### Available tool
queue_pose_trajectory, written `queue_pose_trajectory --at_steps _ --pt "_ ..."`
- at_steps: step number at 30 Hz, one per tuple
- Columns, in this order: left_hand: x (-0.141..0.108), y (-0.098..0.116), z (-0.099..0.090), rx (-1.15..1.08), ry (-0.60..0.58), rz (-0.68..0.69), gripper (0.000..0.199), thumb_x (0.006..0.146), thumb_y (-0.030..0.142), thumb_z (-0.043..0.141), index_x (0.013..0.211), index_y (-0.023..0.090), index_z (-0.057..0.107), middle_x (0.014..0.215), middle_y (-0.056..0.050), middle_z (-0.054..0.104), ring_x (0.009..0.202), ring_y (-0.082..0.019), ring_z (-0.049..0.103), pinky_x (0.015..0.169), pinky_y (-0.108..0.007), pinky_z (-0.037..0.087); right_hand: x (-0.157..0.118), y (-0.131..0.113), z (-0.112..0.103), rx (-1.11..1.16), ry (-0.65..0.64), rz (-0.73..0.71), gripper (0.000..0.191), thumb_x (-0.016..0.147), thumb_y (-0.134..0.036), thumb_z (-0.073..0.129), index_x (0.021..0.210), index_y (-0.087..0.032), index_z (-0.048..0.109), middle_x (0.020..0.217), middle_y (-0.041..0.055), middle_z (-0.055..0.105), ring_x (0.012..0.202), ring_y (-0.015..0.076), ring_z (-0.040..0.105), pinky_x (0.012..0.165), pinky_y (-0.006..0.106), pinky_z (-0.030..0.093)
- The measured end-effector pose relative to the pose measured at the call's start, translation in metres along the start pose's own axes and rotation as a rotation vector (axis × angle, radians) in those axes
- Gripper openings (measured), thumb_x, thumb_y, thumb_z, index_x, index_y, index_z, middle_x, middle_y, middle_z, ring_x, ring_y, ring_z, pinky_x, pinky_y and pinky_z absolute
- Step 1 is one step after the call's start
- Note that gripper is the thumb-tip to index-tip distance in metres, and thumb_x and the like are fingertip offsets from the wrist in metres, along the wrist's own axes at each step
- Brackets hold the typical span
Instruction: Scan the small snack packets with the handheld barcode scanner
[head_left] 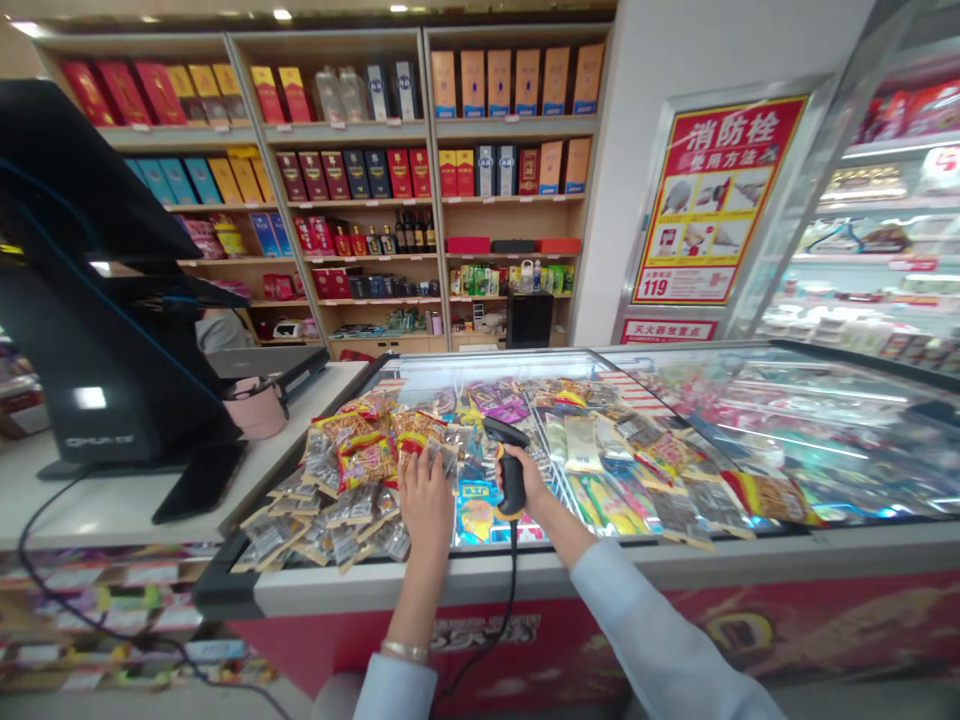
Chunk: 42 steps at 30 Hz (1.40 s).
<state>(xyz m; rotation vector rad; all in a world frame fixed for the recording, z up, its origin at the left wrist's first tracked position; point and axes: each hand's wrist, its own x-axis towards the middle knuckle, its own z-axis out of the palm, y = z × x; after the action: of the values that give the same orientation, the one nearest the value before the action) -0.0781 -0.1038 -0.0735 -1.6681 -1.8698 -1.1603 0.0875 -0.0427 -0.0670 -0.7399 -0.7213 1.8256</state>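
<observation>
The right hand [528, 478] wraps around a corded black barcode scanner [513, 482], held above the glass-topped chest freezer [570, 572]. The left hand [427, 505] touches heaped snack packets [366, 462], fingers extended; I cannot tell whether it pinches one. Behind, shelves [517, 128] hold cartons [499, 82].

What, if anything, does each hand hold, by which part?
The right hand holds the scanner by its handle; the left hand is on snack packets, grip unclear.
</observation>
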Motion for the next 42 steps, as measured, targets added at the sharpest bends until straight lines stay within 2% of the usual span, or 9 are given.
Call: queue_pose_trajectory --at_steps 6,18,21,25,29,34,38,42 --pt "0.000 0.000 -0.002 -0.009 -0.003 0.010 0.038 0.083 0.012 0.044 0.113 0.017 0.066 0.130 -0.012 0.059 0.129 -0.028 0.045 0.114 -0.049 0.027 -0.007 -0.004 0.004 -0.006 -0.005 0.021 0.028 0.069 -0.042 0.063 0.062 -0.016 0.058 0.049 -0.0012 0.056 0.039 0.0094 0.051 0.040 0.021 0.041" --pt "0.001 -0.005 0.002 0.007 0.025 0.155 0.033 0.083 0.015 0.044 0.107 0.016 0.067 0.129 -0.015 0.058 0.127 -0.029 0.047 0.112 -0.050 0.030 -0.009 -0.004 0.006 -0.003 0.010 -0.020 0.025 0.076 -0.037 0.057 0.062 -0.017 0.055 0.048 0.0003 0.057 0.040 0.0114 0.050 0.040 0.023 0.040" --pt "0.003 -0.006 0.002 -0.024 0.019 0.177 0.033 0.082 0.016 0.045 0.107 0.017 0.067 0.129 -0.014 0.058 0.127 -0.029 0.047 0.112 -0.050 0.029 -0.016 -0.014 0.005 0.001 0.019 -0.075 0.023 0.073 -0.038 0.060 0.065 -0.017 0.056 0.047 -0.0011 0.056 0.038 0.0110 0.050 0.039 0.023 0.040" --pt "0.010 0.001 0.000 -0.131 -0.003 0.160 0.036 0.081 0.016 0.044 0.110 0.021 0.065 0.130 -0.010 0.058 0.129 -0.027 0.045 0.112 -0.050 0.029 -0.034 -0.046 -0.008 -0.020 -0.010 -0.127 0.022 0.070 -0.038 0.063 0.069 -0.016 0.059 0.047 -0.0016 0.057 0.037 0.0101 0.049 0.038 0.022 0.039" --pt "0.019 0.034 0.001 -0.223 -0.004 0.139 0.034 0.084 0.019 0.043 0.111 0.021 0.064 0.130 -0.010 0.058 0.129 -0.027 0.045 0.110 -0.049 0.033 -0.057 -0.087 -0.032 -0.022 0.023 -0.176 0.022 0.070 -0.039 0.064 0.071 -0.017 0.059 0.048 -0.0022 0.056 0.038 0.0098 0.049 0.037 0.021 0.038" --pt "0.026 0.108 0.011 -0.356 -0.063 0.183 0.034 0.087 0.021 0.041 0.112 0.018 0.064 0.129 -0.012 0.058 0.125 -0.026 0.048 0.107 -0.045 0.037 -0.084 -0.129 -0.072 -0.008 0.128 -0.263 0.023 0.070 -0.040 0.064 0.068 -0.018 0.056 0.048 -0.0024 0.056 0.038 0.0093 0.049 0.037 0.020 0.040" --pt "0.029 0.170 0.029 -0.500 -0.142 0.191 0.034 0.087 0.019 0.043 0.114 0.020 0.063 0.130 -0.010 0.058 0.125 -0.025 0.048 0.106 -0.045 0.038 -0.103 -0.155 -0.107 -0.020 0.211 -0.312 0.023 0.070 -0.040 0.064 0.067 -0.019 0.055 0.047 -0.0025 0.055 0.037 0.0094 0.049 0.035 0.019 0.038" --pt "0.029 0.219 0.057 -0.628 -0.252 0.164 0.034 0.085 0.018 0.046 0.114 0.020 0.063 0.132 -0.009 0.057 0.125 -0.023 0.050 0.107 -0.043 0.038 -0.119 -0.175 -0.139 -0.001 0.248 -0.344 0.025 0.070 -0.041 0.065 0.067 -0.019 0.055 0.047 -0.0025 0.055 0.037 0.0101 0.048 0.035 0.020 0.038"
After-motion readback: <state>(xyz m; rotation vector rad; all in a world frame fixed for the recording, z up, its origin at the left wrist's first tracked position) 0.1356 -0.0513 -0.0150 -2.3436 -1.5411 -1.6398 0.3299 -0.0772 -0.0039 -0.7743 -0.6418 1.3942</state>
